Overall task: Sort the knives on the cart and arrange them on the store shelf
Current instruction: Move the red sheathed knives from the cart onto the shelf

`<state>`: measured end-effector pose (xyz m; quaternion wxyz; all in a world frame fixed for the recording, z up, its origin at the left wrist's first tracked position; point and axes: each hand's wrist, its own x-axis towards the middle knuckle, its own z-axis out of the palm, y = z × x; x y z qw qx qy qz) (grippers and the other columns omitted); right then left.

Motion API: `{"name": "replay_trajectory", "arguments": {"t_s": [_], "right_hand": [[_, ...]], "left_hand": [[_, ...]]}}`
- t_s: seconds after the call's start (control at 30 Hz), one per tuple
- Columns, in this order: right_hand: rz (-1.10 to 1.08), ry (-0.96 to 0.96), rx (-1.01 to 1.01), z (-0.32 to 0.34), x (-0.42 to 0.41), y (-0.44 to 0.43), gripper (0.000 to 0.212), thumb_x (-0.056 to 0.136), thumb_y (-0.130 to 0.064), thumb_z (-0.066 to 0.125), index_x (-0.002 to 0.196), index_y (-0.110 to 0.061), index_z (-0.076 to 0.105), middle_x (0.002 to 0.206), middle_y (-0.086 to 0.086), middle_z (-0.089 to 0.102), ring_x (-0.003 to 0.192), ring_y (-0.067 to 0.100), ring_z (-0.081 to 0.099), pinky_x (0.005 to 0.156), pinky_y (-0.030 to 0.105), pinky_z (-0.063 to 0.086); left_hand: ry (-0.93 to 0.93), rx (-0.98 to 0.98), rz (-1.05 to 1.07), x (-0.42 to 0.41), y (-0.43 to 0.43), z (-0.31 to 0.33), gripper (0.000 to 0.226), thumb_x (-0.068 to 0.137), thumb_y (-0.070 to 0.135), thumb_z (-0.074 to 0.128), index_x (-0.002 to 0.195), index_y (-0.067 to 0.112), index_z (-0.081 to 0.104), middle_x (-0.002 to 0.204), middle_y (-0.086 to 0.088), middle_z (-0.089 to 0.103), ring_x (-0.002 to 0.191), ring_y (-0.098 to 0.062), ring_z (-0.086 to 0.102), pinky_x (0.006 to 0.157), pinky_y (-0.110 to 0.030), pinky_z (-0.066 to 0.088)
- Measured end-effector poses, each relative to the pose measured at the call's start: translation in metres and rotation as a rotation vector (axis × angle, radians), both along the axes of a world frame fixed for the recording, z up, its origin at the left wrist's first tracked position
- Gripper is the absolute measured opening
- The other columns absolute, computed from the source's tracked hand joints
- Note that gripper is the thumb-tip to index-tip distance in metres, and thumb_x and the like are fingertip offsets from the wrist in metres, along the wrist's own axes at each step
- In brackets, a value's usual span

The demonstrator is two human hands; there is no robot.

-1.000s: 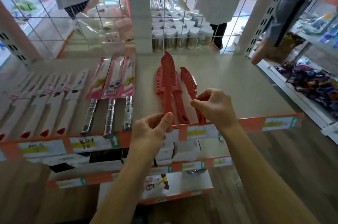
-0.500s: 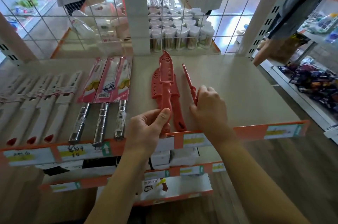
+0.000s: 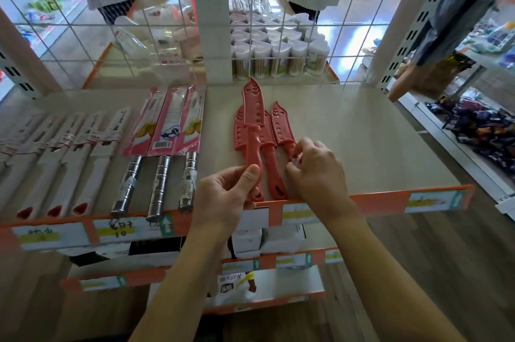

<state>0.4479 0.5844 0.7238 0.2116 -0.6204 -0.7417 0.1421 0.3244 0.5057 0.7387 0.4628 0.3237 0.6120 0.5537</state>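
Several red plastic-sheathed knives lie on the beige shelf [image 3: 362,135]. My left hand [image 3: 225,196] grips the handle of the largest red knife [image 3: 252,113], which lies on top of two others [image 3: 269,146]. My right hand [image 3: 315,171] pinches the handle of the small red knife [image 3: 281,125] at the right of the group; that knife lies flat, blade pointing away from me. To the left lie three steel-handled knives in pink packs [image 3: 167,129], and several white-sheathed knives [image 3: 83,152] beyond them.
A wire grid [image 3: 334,23] backs the shelf, with white-lidded jars [image 3: 278,54] behind it. An orange price strip [image 3: 390,202] runs along the front edge. Lower shelves hold boxes [image 3: 250,241]. Other people stand beyond the grid; packaged goods [image 3: 485,129] lie at right.
The small red knife was held up on its edge by my right hand; now it lies flat on the shelf beside the others. My left hand has kept its grip on the large knife's handle.
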Motion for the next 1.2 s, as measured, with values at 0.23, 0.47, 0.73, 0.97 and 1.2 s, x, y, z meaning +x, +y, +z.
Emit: {"name": "replay_trajectory", "arguments": {"t_s": [0.23,0.47,0.73,0.97,1.2], "right_hand": [[0.005,0.027,-0.015,0.001,0.004,-0.001,0.018,0.087,-0.024,0.055,0.099,-0.012,0.059,0.085,0.001,0.052,0.077,0.020,0.052,0.065,0.024,0.035],[0.029,0.041,0.127,0.014,0.004,-0.002,0.022,0.090,-0.030,0.055,0.095,-0.012,0.067,0.090,0.002,0.066,0.070,0.012,0.053,0.054,0.013,0.034],[0.132,0.050,0.220,0.050,-0.028,0.001,0.037,0.093,-0.036,0.050,0.076,-0.008,0.067,0.072,0.003,0.066,0.064,0.018,0.063,0.066,0.027,0.053],[0.136,0.055,0.206,0.055,-0.039,0.002,0.033,0.089,-0.037,0.057,0.081,-0.007,0.067,0.084,0.006,0.069,0.067,0.016,0.059,0.063,0.017,0.046],[0.090,0.336,0.056,0.040,-0.030,0.004,0.030,0.086,-0.028,0.062,0.064,-0.007,0.067,0.059,-0.004,0.062,0.042,0.001,0.055,0.043,0.004,0.040]], "left_hand": [[-0.009,-0.009,0.006,0.000,0.000,-0.002,0.011,0.081,0.025,0.063,0.071,0.021,0.064,0.056,0.005,0.065,0.048,0.000,0.059,0.051,-0.014,0.051],[-0.013,-0.037,0.023,0.001,0.002,-0.003,0.010,0.080,0.027,0.064,0.071,0.023,0.064,0.059,0.005,0.067,0.053,-0.004,0.062,0.056,-0.018,0.055],[0.277,0.013,0.055,0.009,0.007,-0.005,0.008,0.081,0.024,0.066,0.075,0.028,0.063,0.063,0.008,0.064,0.047,-0.001,0.060,0.058,-0.018,0.054],[0.695,0.153,0.146,0.018,0.008,-0.008,0.019,0.083,0.028,0.064,0.089,0.011,0.070,0.073,0.015,0.053,0.060,0.007,0.049,0.060,0.003,0.039],[0.990,0.265,0.167,0.021,0.009,-0.017,0.018,0.077,0.028,0.071,0.082,0.012,0.067,0.076,0.000,0.060,0.060,-0.022,0.061,0.050,-0.025,0.045]]}}
